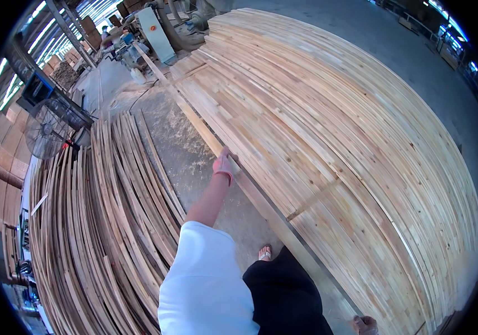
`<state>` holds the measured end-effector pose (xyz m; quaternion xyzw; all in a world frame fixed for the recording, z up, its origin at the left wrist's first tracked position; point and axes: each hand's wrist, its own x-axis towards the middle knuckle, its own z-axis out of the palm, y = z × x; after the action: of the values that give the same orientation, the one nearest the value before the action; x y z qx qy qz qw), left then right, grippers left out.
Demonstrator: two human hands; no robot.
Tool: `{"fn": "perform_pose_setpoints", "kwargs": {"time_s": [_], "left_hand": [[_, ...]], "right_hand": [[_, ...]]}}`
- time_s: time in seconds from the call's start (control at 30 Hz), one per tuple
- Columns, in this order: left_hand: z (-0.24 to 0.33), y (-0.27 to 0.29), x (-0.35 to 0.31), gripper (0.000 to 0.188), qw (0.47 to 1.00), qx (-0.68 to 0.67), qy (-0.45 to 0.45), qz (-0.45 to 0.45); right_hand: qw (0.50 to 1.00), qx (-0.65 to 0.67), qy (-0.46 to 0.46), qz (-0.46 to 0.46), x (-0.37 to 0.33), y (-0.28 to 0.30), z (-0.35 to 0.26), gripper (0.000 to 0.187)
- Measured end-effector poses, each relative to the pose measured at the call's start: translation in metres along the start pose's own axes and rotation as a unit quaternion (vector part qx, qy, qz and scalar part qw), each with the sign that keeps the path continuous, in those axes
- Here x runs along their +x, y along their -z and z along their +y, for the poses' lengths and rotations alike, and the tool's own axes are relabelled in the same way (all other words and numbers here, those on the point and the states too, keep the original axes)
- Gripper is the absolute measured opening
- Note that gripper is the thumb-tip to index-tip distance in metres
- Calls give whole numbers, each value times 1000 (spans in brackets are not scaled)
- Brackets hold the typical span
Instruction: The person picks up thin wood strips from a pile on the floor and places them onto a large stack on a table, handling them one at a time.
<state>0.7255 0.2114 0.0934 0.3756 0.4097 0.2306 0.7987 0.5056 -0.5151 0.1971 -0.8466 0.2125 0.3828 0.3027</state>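
Observation:
A long, narrow wooden board [261, 205] runs slantwise from the machine at the far left down to the lower right. My left hand [224, 163], in a pinkish work glove, is closed around the board partway along it. Down at the lower right edge of the picture, my right hand [365, 325] is closed at the near end of the same board; its fingers are partly cut off by the edge. Just right of the board lies a wide, layered stack of pale wooden boards [328, 128].
Many thin wooden strips [110, 212] lie in a pile on the left. Sawdust [186, 142] covers the concrete floor. A grey machine cabinet [156, 34] stands at the far end, near a person [105, 34]. A large fan [46, 128] stands at the left.

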Motion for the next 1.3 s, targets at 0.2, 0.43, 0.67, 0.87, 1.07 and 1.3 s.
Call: {"fn": "perform_pose_setpoints", "kwargs": {"time_s": [0.2, 0.43, 0.67, 0.87, 1.07, 1.3], "left_hand": [[45, 13, 88, 40, 972, -225, -56, 42], [-135, 22, -14, 28, 948, -57, 293, -112], [-273, 59, -150, 30, 697, 265, 385, -544], [-187, 49, -153, 41, 667, 328, 234, -627], [-126, 68, -76, 41, 860, 191, 368, -298], [-62, 79, 1, 48, 920, 1, 240, -310]], "right_hand": [[978, 123, 93, 141, 53, -75, -71, 43], [974, -66, 109, 189, 58, -128, -222, 51], [950, -46, 303, 58, 70, -177, -344, 42], [904, -152, 398, 33, 92, -182, -334, 52], [964, -222, 146, 3, 122, -120, -181, 55], [996, -86, 4, -10, 80, -83, -141, 63]]}}
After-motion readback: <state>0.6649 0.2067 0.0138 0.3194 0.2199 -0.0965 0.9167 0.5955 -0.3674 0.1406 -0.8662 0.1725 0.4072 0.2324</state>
